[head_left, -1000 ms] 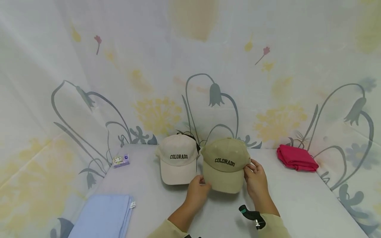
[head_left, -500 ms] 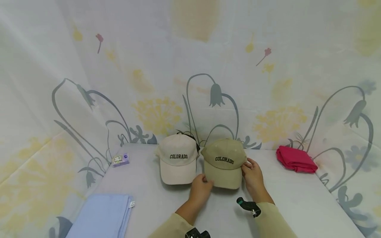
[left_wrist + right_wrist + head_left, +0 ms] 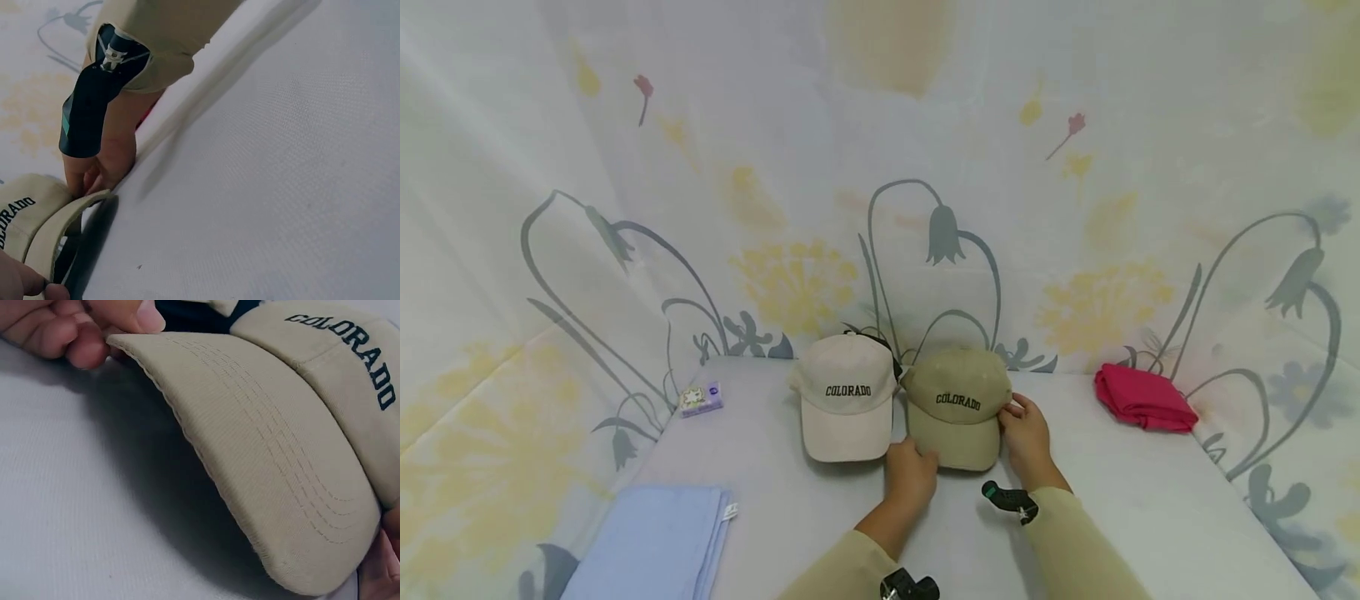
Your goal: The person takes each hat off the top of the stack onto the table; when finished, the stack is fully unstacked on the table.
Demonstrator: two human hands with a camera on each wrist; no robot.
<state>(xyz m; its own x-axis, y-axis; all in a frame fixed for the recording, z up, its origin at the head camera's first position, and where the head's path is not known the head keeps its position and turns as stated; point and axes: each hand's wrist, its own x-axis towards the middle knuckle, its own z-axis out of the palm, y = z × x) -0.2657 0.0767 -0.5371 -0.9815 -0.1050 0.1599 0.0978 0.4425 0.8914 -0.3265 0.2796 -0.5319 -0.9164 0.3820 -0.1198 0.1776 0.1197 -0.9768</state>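
A pale grey table [image 3: 1150, 508] stands in a corner hung with white cloth printed with grey bellflowers and yellow blooms [image 3: 880, 208]. From left to right on the table: a folded light blue cloth [image 3: 651, 546] at the near left edge, a small purple and white packet [image 3: 702, 400] farther back, a cream cap lettered COLORADO [image 3: 847, 398], a khaki cap lettered COLORADO [image 3: 957, 407] just beside it, and a folded red cloth [image 3: 1142, 400] far right by the backdrop.

Both hands hold the khaki cap, which sits on the table at the centre with its brim toward the person. The left hand [image 3: 912, 471] pinches the brim's left near corner, thumb on top and fingers curled beneath. The right hand [image 3: 1024, 433] pinches the brim's right edge where it meets the crown, fingers curled together. Both arms wear beige sleeves [image 3: 1075, 542].
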